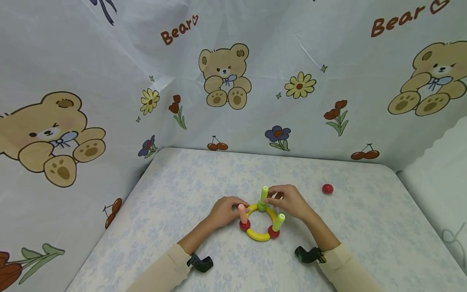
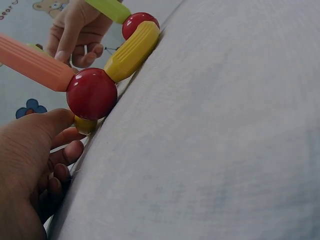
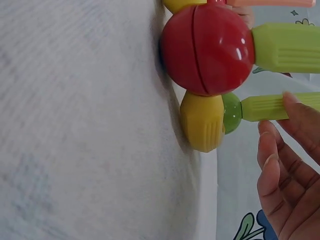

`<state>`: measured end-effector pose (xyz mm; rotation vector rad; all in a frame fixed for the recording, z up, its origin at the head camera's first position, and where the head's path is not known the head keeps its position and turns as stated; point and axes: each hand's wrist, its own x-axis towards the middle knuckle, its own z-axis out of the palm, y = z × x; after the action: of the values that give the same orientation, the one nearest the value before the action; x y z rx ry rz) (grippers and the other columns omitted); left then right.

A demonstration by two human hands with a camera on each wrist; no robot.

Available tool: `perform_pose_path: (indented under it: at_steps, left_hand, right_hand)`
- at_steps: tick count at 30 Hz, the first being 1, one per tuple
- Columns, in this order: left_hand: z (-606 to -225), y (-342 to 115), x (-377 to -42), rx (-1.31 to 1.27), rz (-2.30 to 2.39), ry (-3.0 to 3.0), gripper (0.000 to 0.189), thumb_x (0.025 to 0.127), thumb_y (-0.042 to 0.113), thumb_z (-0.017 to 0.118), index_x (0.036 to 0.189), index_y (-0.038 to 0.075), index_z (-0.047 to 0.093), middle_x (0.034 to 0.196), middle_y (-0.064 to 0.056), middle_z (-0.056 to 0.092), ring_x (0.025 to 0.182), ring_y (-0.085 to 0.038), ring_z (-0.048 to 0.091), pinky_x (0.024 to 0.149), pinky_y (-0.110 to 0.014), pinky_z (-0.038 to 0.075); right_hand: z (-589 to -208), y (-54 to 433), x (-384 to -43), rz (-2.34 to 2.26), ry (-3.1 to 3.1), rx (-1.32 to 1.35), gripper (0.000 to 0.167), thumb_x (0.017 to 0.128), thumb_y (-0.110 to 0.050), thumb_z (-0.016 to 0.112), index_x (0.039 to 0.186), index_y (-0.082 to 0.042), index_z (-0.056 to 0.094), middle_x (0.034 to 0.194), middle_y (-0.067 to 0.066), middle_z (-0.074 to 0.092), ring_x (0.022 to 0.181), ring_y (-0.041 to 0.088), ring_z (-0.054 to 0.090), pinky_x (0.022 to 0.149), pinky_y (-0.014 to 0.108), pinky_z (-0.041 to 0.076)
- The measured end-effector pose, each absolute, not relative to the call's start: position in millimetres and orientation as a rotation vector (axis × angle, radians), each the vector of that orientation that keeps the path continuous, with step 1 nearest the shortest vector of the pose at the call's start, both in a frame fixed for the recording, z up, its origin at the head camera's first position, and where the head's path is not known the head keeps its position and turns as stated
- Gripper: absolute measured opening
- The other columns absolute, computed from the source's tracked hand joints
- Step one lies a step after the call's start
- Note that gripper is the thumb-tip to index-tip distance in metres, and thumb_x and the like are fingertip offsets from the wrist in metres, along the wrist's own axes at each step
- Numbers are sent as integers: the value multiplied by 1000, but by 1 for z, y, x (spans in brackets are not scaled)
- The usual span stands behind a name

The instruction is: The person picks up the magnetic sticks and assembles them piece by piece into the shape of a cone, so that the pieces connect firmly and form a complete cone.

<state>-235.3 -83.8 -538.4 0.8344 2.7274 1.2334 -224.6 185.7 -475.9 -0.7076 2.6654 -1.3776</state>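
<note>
A ring of yellow curved rods [image 1: 258,236] lies on the table, joined by a green ball [image 1: 262,207] at the far side and two red balls, left [image 1: 245,225] and right [image 1: 273,232]. An orange rod [image 1: 242,214] rises from the left ball. Light green rods stand on the right ball [image 3: 207,50] and the green one. With thumb and fingers, my left hand [image 1: 224,211] pinches the yellow rod [image 2: 85,125] beside the left red ball. My right hand [image 1: 290,200] pinches the far light green rod [image 1: 264,194] above the green ball.
A loose red ball [image 1: 327,189] sits on the table [image 1: 182,178] to the right, beyond my right hand. A bear-printed cloth [image 1: 255,121] hangs behind the table's far edge. At the far right lies a pale cable [image 1: 454,239].
</note>
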Motion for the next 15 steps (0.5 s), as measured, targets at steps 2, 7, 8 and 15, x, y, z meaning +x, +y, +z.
perform_pose_path:
  at_steps: [2,7,8,15]
  left_hand:
    - [-538,-84,-235,833,1233,2728,17,94,29,75,109,25,81,104,14,75,100,-7,68,84,-32,53]
    - [-539,-83,-235,834,1222,2736,17,94,29,75,109,25,81,104,13,75,98,-7,68,82,-31,53]
    - [-539,-83,-235,834,1220,2738,17,93,30,75,109,25,81,104,13,75,98,-7,68,82,-30,53]
    - [-541,-84,-235,854,1244,2735,16,94,29,75,109,25,80,104,14,75,99,-8,68,84,-32,53]
  right_hand:
    - [-476,186,-224,-1376,2668,-705,13,91,-19,78,101,-11,77,89,0,70,72,18,64,58,29,55]
    - [-475,186,-224,-1375,2656,-691,15,91,-19,78,103,-10,77,89,1,70,72,18,64,58,29,55]
    - [-475,186,-224,-1368,2655,-687,16,91,-19,78,104,-10,77,90,1,70,72,18,64,59,29,55]
    - [-471,197,-226,-1308,2702,-582,25,91,-18,78,114,-9,76,93,0,71,76,17,64,62,29,55]
